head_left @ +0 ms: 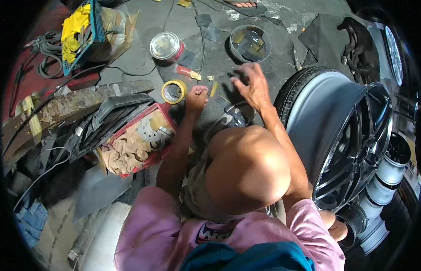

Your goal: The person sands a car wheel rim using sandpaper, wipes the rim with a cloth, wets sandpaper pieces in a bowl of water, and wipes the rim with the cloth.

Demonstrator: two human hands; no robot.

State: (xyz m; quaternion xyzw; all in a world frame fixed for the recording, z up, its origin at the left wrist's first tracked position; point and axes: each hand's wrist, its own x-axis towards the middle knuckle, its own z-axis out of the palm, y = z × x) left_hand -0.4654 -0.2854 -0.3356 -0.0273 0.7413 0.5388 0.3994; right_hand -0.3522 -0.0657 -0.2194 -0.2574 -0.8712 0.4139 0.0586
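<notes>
Head camera: looks down on a grey floor.

Left hand: hovers just beside a masking tape roll; shows fingers curled in toward the palm. Whether grasping a small item: cannot tell.

Right hand: hangs on the near side of a clear plastic bowl; shows fingers loosely bent, released, with thumb spread apart.

Masking tape roll: sits with its core facing up, next to the far right corner of a red plastic tray.

Clear plastic bowl: stands toward the far edge of the floor; contains dark liquid and flat dark and yellowish pieces.

Between bowl and tape: a lidded metal can, upright; a red packet, lying near its base; a thin yellow strip, near the left hand.

Inside the red plastic tray: crumpled tan sheets, along the near edge; a perforated white disc, toward the far edge.

Toward the right edge of the floor: a spoked wheel, on its side beyond the right forearm; a tyre, directly behind its barrel; a black dog, lying past the tyre.

Toward the far left corner: a teal basket, holding yellow cloth.
</notes>
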